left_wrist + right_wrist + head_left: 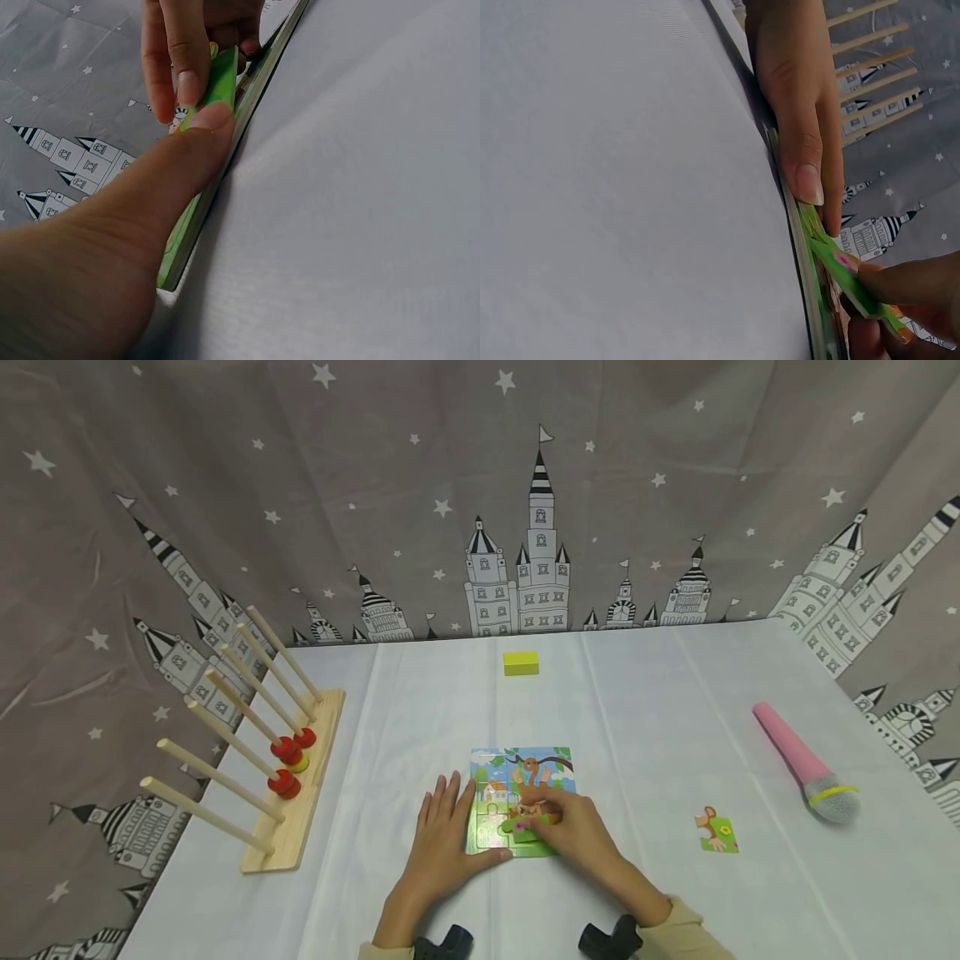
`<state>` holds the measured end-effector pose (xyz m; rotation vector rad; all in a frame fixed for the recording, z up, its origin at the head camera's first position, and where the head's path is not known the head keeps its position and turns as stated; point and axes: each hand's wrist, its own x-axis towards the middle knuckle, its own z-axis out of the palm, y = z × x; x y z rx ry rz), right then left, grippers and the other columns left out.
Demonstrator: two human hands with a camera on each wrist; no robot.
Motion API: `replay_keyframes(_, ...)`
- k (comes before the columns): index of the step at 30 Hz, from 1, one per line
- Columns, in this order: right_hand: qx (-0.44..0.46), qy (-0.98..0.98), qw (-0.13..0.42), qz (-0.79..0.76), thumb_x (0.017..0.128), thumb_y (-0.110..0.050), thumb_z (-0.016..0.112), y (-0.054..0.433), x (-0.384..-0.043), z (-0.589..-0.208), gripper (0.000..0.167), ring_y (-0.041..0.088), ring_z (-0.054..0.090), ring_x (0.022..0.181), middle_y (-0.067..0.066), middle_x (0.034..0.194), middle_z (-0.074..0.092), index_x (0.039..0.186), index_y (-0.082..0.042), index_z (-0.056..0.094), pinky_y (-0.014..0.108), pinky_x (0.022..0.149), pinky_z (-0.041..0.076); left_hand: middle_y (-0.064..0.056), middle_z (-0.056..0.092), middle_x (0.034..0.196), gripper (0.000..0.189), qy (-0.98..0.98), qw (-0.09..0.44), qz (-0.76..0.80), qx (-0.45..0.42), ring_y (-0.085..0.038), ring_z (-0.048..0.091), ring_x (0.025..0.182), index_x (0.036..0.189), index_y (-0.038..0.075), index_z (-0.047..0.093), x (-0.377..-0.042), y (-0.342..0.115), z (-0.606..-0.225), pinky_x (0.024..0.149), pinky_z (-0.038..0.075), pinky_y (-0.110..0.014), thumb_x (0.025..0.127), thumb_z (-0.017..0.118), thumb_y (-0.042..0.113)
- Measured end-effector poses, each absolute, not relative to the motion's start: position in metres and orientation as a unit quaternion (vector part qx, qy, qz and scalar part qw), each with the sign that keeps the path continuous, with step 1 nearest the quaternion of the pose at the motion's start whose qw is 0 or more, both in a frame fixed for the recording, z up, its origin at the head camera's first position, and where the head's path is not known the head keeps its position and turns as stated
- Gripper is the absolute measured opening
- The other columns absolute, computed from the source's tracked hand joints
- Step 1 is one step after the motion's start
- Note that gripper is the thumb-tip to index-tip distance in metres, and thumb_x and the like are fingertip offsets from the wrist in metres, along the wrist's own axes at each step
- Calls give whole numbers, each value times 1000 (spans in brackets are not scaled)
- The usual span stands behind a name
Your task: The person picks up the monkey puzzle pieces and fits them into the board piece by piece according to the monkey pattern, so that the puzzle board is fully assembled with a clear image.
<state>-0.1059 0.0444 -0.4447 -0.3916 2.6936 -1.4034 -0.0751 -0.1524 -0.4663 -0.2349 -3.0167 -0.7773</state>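
A jigsaw puzzle (491, 768) with an animal picture lies in its flat tray on the white table. My left hand (438, 843) rests along its left side, fingers straight, with the thumb on the near edge. Over the lower right part, my right hand (583, 835) pinches a green puzzle piece (841, 271) with a pink flower. That piece is tilted above the tray in the right wrist view, and the left thumb (202, 131) is close to it in the left wrist view. Another puzzle piece (717, 832), with a brown animal part and a yellow flower, lies apart to the right.
On the left stands a wooden peg rack (291, 827) with tall pegs and several red and yellow beads. A yellow block (521, 663) sits at the back. A pink toy microphone (798, 752) lies at the right. A grey castle-print cloth (420, 477) hangs behind the table.
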Motion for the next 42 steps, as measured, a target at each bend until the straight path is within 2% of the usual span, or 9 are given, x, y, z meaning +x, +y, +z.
replay_keyframes(4,-132,887,45,-441,71,-25,76,42,-104,-448,22,0,35,51,-6,61,53,90,-15,69,14,45,30,-16,18,151,103,-965,9,-250,-76,-33,9,141,143,10,28,-75,-153,-465,114,8,-50,65,62,69)
replay_keyframes(10,-148,890,-4,-431,68,-22,78,39,-100,-450,19,3,40,61,-6,75,61,84,-13,70,15,52,34,-16,19,151,103,-966,13,-248,-76,-33,10,141,143,10,28,-75,-153,-465,114,9,-51,65,62,69)
replay_keyframes(16,-164,894,-23,-416,68,-21,77,36,-99,-450,20,2,38,59,-10,72,57,85,-13,72,14,51,34,-17,20,150,103,-967,16,-242,-78,-34,10,141,142,9,29,-75,-153,-467,113,9,-51,65,62,69)
replay_keyframes(21,-177,895,-39,-409,68,-20,77,36,-98,-452,20,2,41,62,-7,78,60,85,-11,72,14,54,36,-16,21,150,103,-967,19,-242,-79,-34,11,141,142,9,29,-76,-153,-467,114,9,-51,65,62,69)
replay_keyframes(25,-175,893,-42,-413,68,-15,77,36,-96,-454,18,5,43,65,-4,81,54,83,-9,69,14,55,38,-16,20,150,103,-966,17,-246,-78,-34,10,141,142,9,29,-75,-153,-468,114,9,-51,65,61,70)
replay_keyframes(33,-162,906,-53,-387,67,-19,79,36,-94,-457,26,7,48,74,-5,80,61,86,-13,64,18,62,41,-17,20,150,103,-965,16,-248,-79,-34,10,141,142,9,29,-75,-153,-468,114,9,-51,65,61,70)
replay_keyframes(42,-167,909,-47,-378,69,-17,77,35,-94,-458,20,5,44,66,-8,72,58,80,-14,61,15,56,38,-17,21,150,103,-966,20,-244,-79,-34,11,141,142,9,30,-75,-153,-468,113,10,-51,65,62,69)
